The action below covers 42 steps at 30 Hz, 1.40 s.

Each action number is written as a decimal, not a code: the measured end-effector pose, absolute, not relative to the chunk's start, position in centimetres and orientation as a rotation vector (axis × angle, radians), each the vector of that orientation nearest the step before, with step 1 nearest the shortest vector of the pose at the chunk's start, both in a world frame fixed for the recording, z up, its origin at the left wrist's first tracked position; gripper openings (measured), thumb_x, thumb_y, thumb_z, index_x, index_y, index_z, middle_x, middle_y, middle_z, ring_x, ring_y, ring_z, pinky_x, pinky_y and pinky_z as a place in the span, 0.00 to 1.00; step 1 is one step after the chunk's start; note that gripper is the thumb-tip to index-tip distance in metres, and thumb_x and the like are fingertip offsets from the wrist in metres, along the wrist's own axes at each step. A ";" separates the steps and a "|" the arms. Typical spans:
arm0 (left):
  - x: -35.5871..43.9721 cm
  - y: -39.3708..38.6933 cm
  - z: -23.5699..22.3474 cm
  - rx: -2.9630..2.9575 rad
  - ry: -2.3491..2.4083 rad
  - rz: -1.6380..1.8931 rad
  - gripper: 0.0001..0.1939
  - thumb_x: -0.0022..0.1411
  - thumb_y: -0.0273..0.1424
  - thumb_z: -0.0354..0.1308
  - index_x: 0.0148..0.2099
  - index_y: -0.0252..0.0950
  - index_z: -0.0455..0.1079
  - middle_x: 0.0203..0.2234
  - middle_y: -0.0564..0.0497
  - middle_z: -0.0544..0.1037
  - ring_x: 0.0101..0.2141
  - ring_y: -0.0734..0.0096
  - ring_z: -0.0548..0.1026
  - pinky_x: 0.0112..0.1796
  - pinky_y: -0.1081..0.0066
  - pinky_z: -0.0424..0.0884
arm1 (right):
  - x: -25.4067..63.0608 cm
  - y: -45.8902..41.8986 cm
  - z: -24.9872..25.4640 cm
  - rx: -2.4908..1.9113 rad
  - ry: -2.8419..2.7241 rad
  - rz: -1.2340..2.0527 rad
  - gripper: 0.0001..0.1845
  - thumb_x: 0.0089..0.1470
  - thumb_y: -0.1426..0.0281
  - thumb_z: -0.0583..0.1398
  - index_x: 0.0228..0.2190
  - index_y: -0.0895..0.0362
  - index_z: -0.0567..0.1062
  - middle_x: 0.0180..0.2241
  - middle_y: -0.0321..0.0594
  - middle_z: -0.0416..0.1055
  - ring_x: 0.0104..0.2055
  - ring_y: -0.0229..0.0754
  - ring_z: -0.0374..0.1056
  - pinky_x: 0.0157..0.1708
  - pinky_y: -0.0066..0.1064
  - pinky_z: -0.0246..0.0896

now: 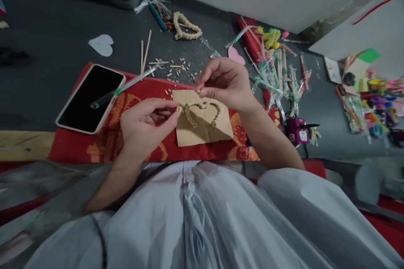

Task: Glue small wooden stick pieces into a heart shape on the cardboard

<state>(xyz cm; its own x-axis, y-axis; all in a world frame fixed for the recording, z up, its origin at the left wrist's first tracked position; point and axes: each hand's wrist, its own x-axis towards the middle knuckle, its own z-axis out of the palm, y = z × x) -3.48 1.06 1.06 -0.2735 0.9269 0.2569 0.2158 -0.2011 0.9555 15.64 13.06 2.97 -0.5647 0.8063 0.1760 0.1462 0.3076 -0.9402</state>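
Observation:
My left hand (150,124) pinches a small pale stick piece (179,109) between thumb and fingertips, at the left edge of a brown cardboard square (186,134). My right hand (225,82) is closed in a pinch over the card's upper edge, with another tiny pale stick piece (198,90) at its fingertips. On the card, a heart outline (217,113) of small pale pieces runs along both sides and the top; its lower tip shows no pieces. The card lies on a red and orange patterned cloth (126,105).
A phone (91,96) with a wrapped stick across it lies left. Loose stick bits (181,67) and a finished-looking heart frame (187,26) are behind the card. Wrapped sticks (280,75), a pink paper heart (236,55) and a purple device (296,131) sit right. A white paper heart (102,45) is back left.

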 end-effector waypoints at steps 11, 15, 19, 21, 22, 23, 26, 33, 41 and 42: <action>-2.9 -0.1 1.5 1.531 1.451 1.533 0.03 0.59 0.36 0.67 0.37 0.46 0.79 0.34 0.54 0.84 0.29 0.70 0.81 0.29 0.68 0.81 | 15.3 8.7 7.4 -0.866 -2.484 0.715 0.09 0.51 0.75 0.60 0.35 0.49 0.71 0.37 0.35 0.75 0.40 0.41 0.72 0.45 0.38 0.72; -2.6 -0.3 1.5 1.540 1.315 1.586 0.05 0.59 0.30 0.67 0.39 0.45 0.79 0.35 0.55 0.84 0.30 0.72 0.82 0.30 0.71 0.81 | 15.2 7.6 7.8 -0.877 -2.532 0.607 0.12 0.53 0.77 0.57 0.38 0.50 0.69 0.40 0.35 0.75 0.41 0.39 0.72 0.43 0.34 0.71; -2.4 0.0 0.7 1.561 1.181 1.675 0.09 0.57 0.25 0.67 0.40 0.43 0.81 0.34 0.54 0.85 0.28 0.74 0.81 0.28 0.75 0.80 | 15.3 7.3 7.5 -0.758 -2.514 0.512 0.10 0.55 0.77 0.56 0.39 0.53 0.68 0.38 0.34 0.74 0.39 0.36 0.71 0.38 0.30 0.68; -2.4 0.1 0.2 1.589 1.150 1.752 0.13 0.55 0.22 0.68 0.41 0.43 0.81 0.36 0.53 0.85 0.30 0.72 0.82 0.29 0.75 0.80 | 15.3 7.3 7.4 -0.716 -2.528 0.411 0.10 0.55 0.78 0.55 0.39 0.54 0.68 0.37 0.34 0.74 0.37 0.36 0.71 0.36 0.29 0.66; -2.4 0.2 0.0 1.599 1.142 1.777 0.15 0.54 0.21 0.68 0.42 0.43 0.82 0.37 0.53 0.85 0.33 0.71 0.82 0.31 0.74 0.81 | 15.4 7.3 7.4 -0.706 -2.543 0.360 0.11 0.54 0.79 0.55 0.38 0.54 0.68 0.37 0.35 0.75 0.37 0.36 0.70 0.36 0.29 0.66; -2.4 0.1 -0.2 1.607 1.133 1.789 0.17 0.53 0.20 0.69 0.43 0.43 0.82 0.38 0.53 0.85 0.35 0.69 0.83 0.33 0.73 0.81 | 15.4 7.4 7.4 -0.694 -2.555 0.318 0.11 0.54 0.79 0.55 0.38 0.54 0.69 0.36 0.35 0.75 0.37 0.36 0.70 0.36 0.29 0.66; -2.3 0.0 -0.2 1.585 1.110 1.771 0.19 0.51 0.18 0.70 0.43 0.43 0.82 0.39 0.52 0.85 0.39 0.67 0.83 0.36 0.73 0.82 | 15.4 7.4 7.5 -0.678 -2.554 0.306 0.13 0.52 0.80 0.56 0.37 0.51 0.68 0.35 0.33 0.75 0.36 0.36 0.70 0.36 0.28 0.66; -1.5 -0.4 0.8 1.294 1.041 1.722 0.09 0.57 0.24 0.70 0.40 0.43 0.82 0.37 0.51 0.86 0.26 0.74 0.82 0.19 0.81 0.75 | 15.4 6.7 7.6 -0.667 -2.424 0.530 0.11 0.55 0.77 0.59 0.39 0.51 0.66 0.33 0.30 0.74 0.35 0.35 0.72 0.32 0.29 0.69; -1.8 -0.7 0.7 1.195 1.122 1.631 0.08 0.56 0.39 0.72 0.36 0.43 0.80 0.35 0.49 0.85 0.18 0.76 0.76 0.13 0.78 0.70 | 16.0 7.1 7.1 -0.513 -2.240 0.778 0.14 0.55 0.78 0.63 0.39 0.51 0.65 0.36 0.29 0.71 0.36 0.31 0.71 0.36 0.25 0.71; -1.8 -0.6 0.6 1.189 1.124 1.633 0.08 0.56 0.39 0.73 0.36 0.43 0.80 0.33 0.50 0.85 0.18 0.76 0.77 0.13 0.79 0.70 | 16.0 7.3 7.0 -0.480 -2.199 0.854 0.14 0.56 0.78 0.63 0.39 0.51 0.65 0.36 0.29 0.71 0.36 0.30 0.71 0.36 0.25 0.71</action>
